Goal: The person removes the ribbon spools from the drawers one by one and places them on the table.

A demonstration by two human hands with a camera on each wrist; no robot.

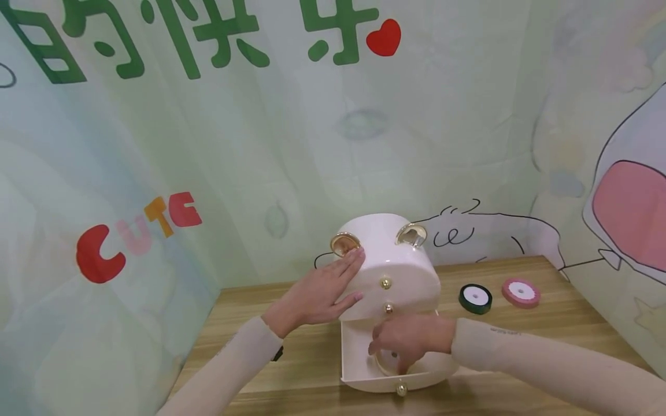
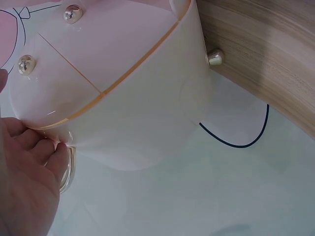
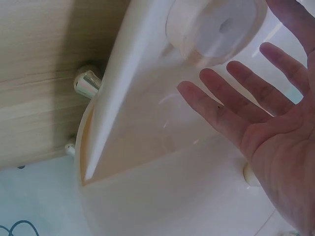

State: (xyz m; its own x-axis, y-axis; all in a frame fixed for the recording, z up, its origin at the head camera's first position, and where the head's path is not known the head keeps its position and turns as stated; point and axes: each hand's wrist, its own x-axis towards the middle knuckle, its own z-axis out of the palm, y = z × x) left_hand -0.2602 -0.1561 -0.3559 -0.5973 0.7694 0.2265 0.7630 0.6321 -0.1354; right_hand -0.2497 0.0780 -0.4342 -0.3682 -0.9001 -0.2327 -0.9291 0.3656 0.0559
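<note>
A white rounded drawer box [image 1: 387, 266] with gold ears and round gold knobs stands on the table. My left hand [image 1: 324, 292] rests on its upper left side, fingers extended beside the left gold ear [image 1: 346, 244]; the left wrist view shows the fingertips touching the box wall [image 2: 138, 118]. The bottom drawer [image 1: 356, 352] is pulled out, and a pale ribbon roll [image 3: 216, 32] lies inside it. Over the drawer is my right hand [image 1: 413, 336], partly covering the roll. In the right wrist view its fingers are spread near the roll, not curled round it.
To the right of the box, a dark green ribbon roll [image 1: 476, 298] and a pink ribbon roll [image 1: 521, 292] lie on the wooden table [image 1: 307, 370]. A printed cloth backdrop [image 1: 260, 144] hangs behind and at both sides. Small gold feet [image 3: 87, 83] support the box.
</note>
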